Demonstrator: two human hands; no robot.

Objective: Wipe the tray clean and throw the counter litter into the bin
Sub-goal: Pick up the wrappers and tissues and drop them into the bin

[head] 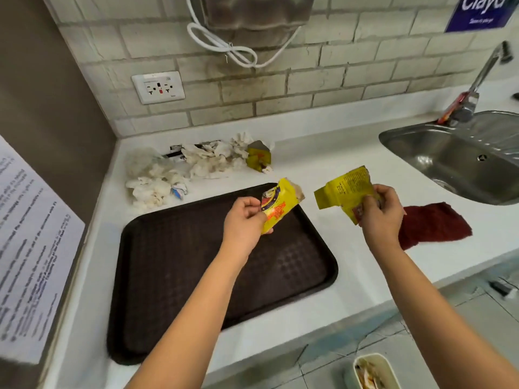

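A dark brown tray (179, 270) lies flat on the white surface (323, 175), its long axis running from the near edge of the surface diagonally back toward the wall, its textured bed bare and its rim raised all round.

Above the tray's far corner the left hand (247, 220) pinches a yellow wrapper (278, 203) between thumb and curled fingers; the packet is crumpled, printed in red and blue, and slants up and away from the tray toward the wall. Just off the tray's far right corner the right hand (379, 211) has its fingers closed round a second yellow wrapper (345, 189), flattened and creased, with small dark print on it, its free end pointing back over the tray. The two wrappers are apart, neither touching the surface.

Beyond the tray, against the wall, sits a heap of crumpled white tissues (185, 169), and at the heap's right end another yellow packet (258, 157) lies torn open. A dark red cloth (432, 226) lies flat on the surface to the right of the tray, partly behind the right hand. Farther right of the tray is a steel sink (449, 161) with its tap (477, 80). Below the surface's front edge, right of the tray, a small white bin (373, 372) stands on the floor with scraps inside.
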